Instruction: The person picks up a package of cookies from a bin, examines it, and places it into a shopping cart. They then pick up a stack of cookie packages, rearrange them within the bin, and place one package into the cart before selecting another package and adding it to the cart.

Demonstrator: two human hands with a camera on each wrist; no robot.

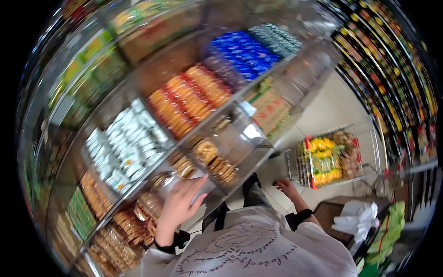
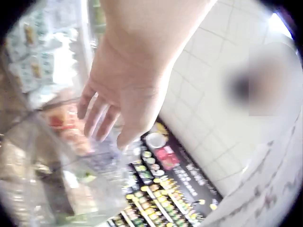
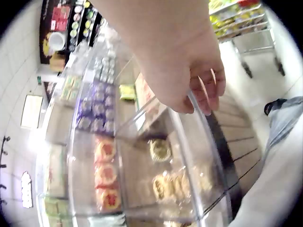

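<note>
In the head view my left hand (image 1: pixel 184 201) reaches over the near row of clear-walled bins, its fingers extended and holding nothing. Clear-wrapped round biscuits (image 1: pixel 183 167) lie just beyond its fingertips. In the left wrist view the same hand (image 2: pixel 120 101) hangs with fingers spread. My right hand (image 1: pixel 288 188) is low at my right side, beside a shopping cart (image 1: pixel 314 181). The right wrist view has that hand (image 3: pixel 191 87) with fingers loosely curled and nothing in them, overlapping the bin edge. More wrapped biscuits (image 1: pixel 223 169) sit in the neighbouring bin.
Farther bins hold white packets (image 1: pixel 131 145), orange-and-red packs (image 1: pixel 189 99) and blue packs (image 1: pixel 244 51). A printed cardboard box (image 1: pixel 270 112) stands near the bin row's end. Yellow packages (image 1: pixel 325 152) fill part of the cart. Stocked shelves (image 1: pixel 387 69) and a white plastic bag (image 1: pixel 355 219) are at right.
</note>
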